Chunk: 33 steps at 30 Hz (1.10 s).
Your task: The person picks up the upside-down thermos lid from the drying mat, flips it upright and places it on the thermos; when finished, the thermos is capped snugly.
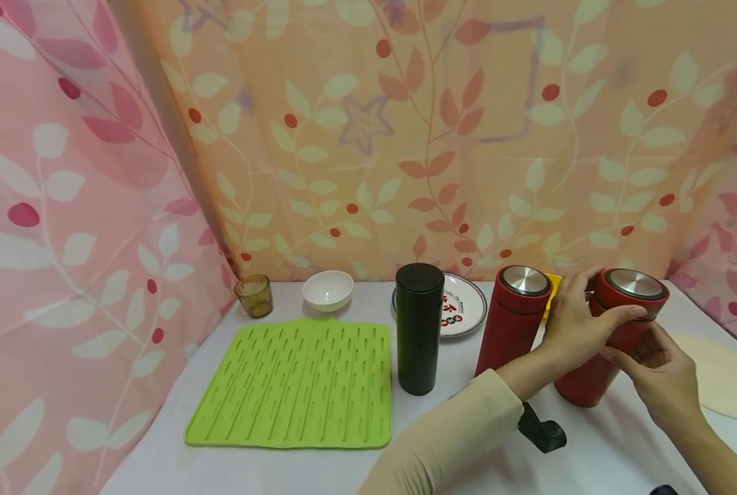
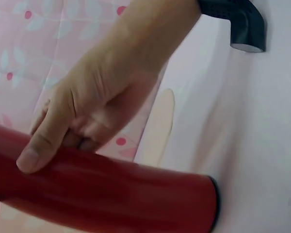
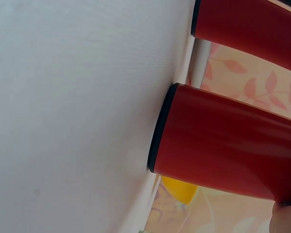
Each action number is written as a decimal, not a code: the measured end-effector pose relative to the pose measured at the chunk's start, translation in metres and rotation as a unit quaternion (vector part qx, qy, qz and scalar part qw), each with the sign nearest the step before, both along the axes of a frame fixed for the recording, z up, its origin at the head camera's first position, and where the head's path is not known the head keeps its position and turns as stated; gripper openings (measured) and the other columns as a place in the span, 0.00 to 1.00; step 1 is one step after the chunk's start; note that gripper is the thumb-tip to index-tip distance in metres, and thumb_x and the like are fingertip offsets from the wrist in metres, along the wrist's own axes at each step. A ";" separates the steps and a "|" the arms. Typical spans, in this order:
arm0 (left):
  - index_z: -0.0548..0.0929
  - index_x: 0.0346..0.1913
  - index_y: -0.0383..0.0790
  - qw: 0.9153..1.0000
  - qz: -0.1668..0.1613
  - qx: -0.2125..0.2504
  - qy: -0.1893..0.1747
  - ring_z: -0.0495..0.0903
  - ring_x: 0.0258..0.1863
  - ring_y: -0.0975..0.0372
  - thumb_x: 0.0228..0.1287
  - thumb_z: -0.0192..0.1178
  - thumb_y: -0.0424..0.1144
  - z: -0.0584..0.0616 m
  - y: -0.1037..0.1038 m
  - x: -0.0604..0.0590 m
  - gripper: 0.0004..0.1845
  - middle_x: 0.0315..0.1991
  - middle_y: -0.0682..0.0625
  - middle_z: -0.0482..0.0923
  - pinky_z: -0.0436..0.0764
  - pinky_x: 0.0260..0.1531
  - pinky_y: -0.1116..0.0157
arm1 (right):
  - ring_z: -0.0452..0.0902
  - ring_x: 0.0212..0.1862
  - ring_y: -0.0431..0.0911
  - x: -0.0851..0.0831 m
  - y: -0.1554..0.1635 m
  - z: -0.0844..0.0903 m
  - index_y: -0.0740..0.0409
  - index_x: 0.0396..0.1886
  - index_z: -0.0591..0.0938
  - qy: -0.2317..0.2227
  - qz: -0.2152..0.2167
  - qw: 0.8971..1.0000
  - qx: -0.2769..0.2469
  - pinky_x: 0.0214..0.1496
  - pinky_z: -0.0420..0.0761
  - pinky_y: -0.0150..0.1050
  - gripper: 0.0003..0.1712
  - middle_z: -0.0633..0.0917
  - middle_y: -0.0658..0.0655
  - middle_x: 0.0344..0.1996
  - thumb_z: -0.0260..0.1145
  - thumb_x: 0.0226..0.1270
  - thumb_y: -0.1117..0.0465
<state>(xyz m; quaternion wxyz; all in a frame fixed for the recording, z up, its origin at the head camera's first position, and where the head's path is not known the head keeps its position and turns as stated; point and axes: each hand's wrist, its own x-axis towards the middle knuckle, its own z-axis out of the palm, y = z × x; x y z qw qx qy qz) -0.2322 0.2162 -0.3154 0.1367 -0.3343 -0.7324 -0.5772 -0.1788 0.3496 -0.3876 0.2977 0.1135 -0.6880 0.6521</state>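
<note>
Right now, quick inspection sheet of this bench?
Surface: white table, green mat lying flat.
Job's things: red flask standing, both hands on it.
Clutter: second red flask, black flask, plate, bowl, glass, yellow thing, round beige mat.
Grippers: left hand grips flask near its cap; right hand holds its body.
Cables: nothing seen.
Surroundings: leaf-print curtains.

Matt red flask (image 1: 610,337) with brushed metal lid, ribbed green silicone mat (image 1: 294,385), glossy white bowl (image 1: 328,290)
</note>
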 end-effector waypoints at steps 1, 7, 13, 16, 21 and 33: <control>0.68 0.61 0.47 1.000 -0.017 0.000 -0.001 0.69 0.52 0.77 0.53 0.66 0.45 0.000 -0.002 -0.001 0.32 0.55 0.58 0.71 0.69 0.47 0.84 | 0.77 0.46 0.28 0.000 0.000 0.000 0.59 0.65 0.66 0.001 0.003 1.000 -0.004 0.44 0.74 0.16 0.39 0.81 0.42 0.46 0.60 0.52 0.84; 0.66 0.63 0.50 0.999 -0.033 -0.011 -0.012 0.68 0.52 0.78 0.55 0.66 0.46 -0.001 -0.005 -0.001 0.32 0.55 0.60 0.70 0.69 0.45 0.84 | 0.76 0.46 0.28 -0.001 -0.001 0.000 0.58 0.67 0.64 -0.013 -0.008 1.000 0.000 0.43 0.73 0.15 0.40 0.80 0.40 0.47 0.60 0.53 0.82; 0.72 0.58 0.53 0.999 0.032 -0.011 -0.003 0.65 0.51 0.77 0.44 0.72 0.49 0.000 0.002 0.003 0.34 0.53 0.61 0.64 0.68 0.44 0.85 | 0.76 0.45 0.27 0.000 -0.001 -0.001 0.58 0.66 0.65 -0.011 -0.007 1.000 -0.001 0.43 0.73 0.15 0.40 0.80 0.40 0.46 0.60 0.53 0.82; 0.71 0.59 0.48 1.000 0.010 -0.011 0.010 0.68 0.51 0.78 0.51 0.68 0.46 0.001 -0.001 0.001 0.30 0.53 0.59 0.69 0.68 0.44 0.86 | 0.77 0.45 0.28 0.000 -0.001 0.000 0.59 0.66 0.65 -0.003 -0.002 1.000 0.000 0.44 0.73 0.15 0.40 0.80 0.41 0.46 0.60 0.52 0.83; 0.68 0.61 0.39 0.997 -0.077 0.024 -0.005 0.73 0.49 0.76 0.59 0.62 0.38 -0.002 -0.006 -0.003 0.27 0.52 0.51 0.76 0.71 0.46 0.84 | 0.77 0.46 0.29 0.000 0.000 0.000 0.59 0.67 0.64 -0.001 0.008 1.000 -0.011 0.44 0.74 0.16 0.41 0.80 0.42 0.48 0.60 0.52 0.83; 0.66 0.57 0.53 0.998 0.014 0.017 -0.051 0.65 0.47 0.80 0.43 0.73 0.48 0.001 0.003 0.005 0.37 0.52 0.64 0.64 0.70 0.40 0.83 | 0.75 0.44 0.26 0.001 0.001 -0.002 0.56 0.67 0.65 -0.035 -0.049 0.997 0.043 0.42 0.73 0.14 0.38 0.78 0.37 0.46 0.61 0.56 0.79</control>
